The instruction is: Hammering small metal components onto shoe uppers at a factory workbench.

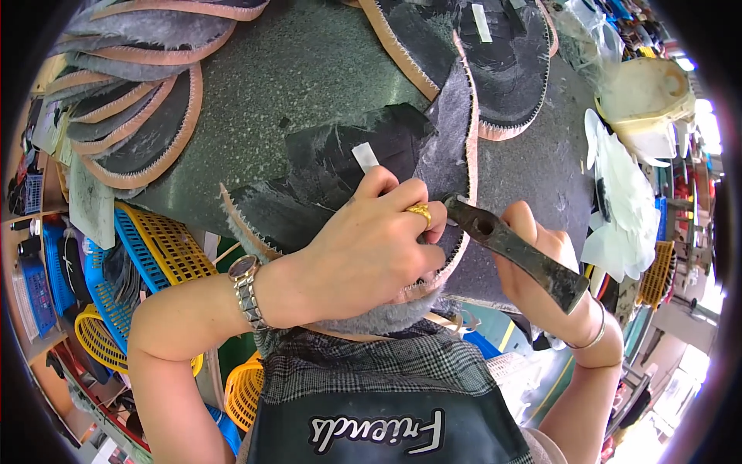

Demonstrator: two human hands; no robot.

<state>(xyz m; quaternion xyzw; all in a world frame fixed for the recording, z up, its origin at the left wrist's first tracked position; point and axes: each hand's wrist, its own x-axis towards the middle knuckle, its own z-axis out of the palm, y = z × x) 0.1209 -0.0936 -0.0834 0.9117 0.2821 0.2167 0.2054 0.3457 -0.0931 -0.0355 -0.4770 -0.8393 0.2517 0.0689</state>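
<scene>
A black, fur-lined shoe upper (pixel 448 139) with a tan, zigzag-stitched rim lies spread at the near edge of the table, its grey fleece hanging over toward me. My left hand (pixel 363 240) is closed on its near rim, fingers bent and thumb tucked under them. In my right hand (pixel 533 247) is a dark metal hammer (pixel 522 259), whose narrow end comes close to my left fingertips above the upper. The hammer's handle is mostly hidden by my hand. A small white label (pixel 364 157) shows on the black fabric.
Similar uppers are piled at the far left (pixel 139 131) and far right (pixel 502 77) of the grey speckled table (pixel 263 77). White thin sheets (pixel 622 205) and a cream container (pixel 645 100) stand to the right. Yellow (pixel 246 390) and blue baskets (pixel 108 286) sit below at left.
</scene>
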